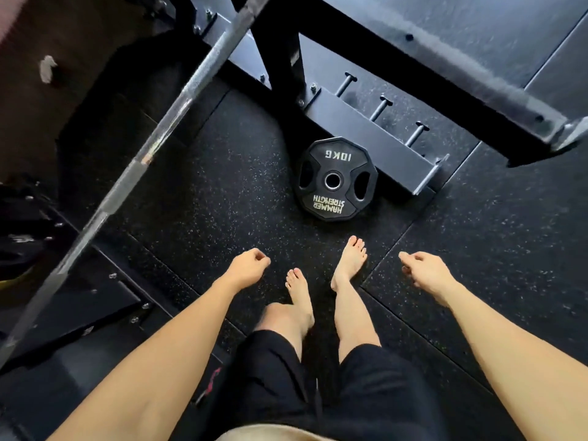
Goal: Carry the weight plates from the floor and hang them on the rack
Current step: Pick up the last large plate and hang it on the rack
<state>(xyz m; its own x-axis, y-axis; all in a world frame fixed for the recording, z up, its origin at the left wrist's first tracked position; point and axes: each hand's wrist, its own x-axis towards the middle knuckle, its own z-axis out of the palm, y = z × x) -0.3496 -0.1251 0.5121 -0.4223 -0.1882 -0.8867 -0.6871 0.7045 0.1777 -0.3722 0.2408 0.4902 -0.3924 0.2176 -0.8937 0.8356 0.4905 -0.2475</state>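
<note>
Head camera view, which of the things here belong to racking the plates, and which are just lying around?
Part of the job:
- 10 kg weight plate, flat on the floor
- rack with three bare pegs
- left hand and right hand, both holding nothing

Just lying about:
- barbell across the left
- white scrap at far left

The long steel barbell [165, 122] is smeared with blur and runs out of view at the top edge and the left edge, so neither end shows. The dark steel rack [375, 135] is cut off by the top and right edges, and its upper beam [445, 68] is blurred. Dark objects [22, 230] at the left edge of the black speckled rubber floor [222, 192] are too dim to identify.
</note>
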